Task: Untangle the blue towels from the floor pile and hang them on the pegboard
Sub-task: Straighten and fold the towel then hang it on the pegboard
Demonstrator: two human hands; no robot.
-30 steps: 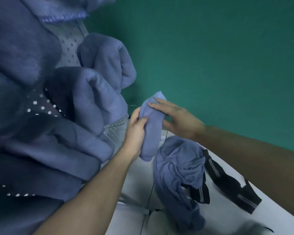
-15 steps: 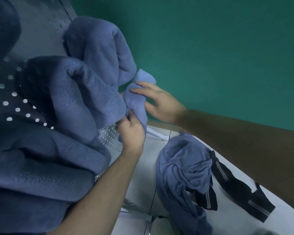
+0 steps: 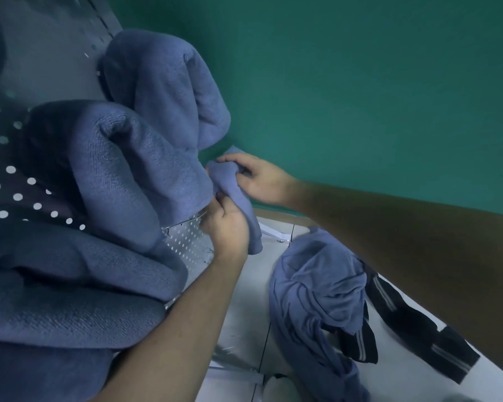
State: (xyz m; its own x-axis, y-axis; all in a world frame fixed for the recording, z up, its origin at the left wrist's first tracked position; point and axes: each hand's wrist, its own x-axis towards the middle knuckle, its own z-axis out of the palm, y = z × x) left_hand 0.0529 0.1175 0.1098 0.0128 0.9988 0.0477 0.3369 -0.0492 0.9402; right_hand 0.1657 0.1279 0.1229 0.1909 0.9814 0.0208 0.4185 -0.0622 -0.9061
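A small blue towel [image 3: 235, 195] is held against the right edge of the perforated pegboard [image 3: 186, 242]. My left hand [image 3: 225, 227] grips its lower part from below. My right hand [image 3: 256, 178] curls over its bunched top. Several blue towels [image 3: 134, 158] hang in thick folds on the pegboard and fill the left of the view. A floor pile [image 3: 317, 288] of blue cloth lies below my right forearm.
A black garment with grey stripes [image 3: 418, 323] is tangled into the floor pile on the pale tiled floor [image 3: 244, 329]. A green wall [image 3: 360, 97] rises behind. A white metal frame bar [image 3: 273, 233] runs at the pegboard's foot.
Both hands have carried the small towel left and up against the pegboard edge. My right hand went from flat fingers on the towel to curling over its bunched top.
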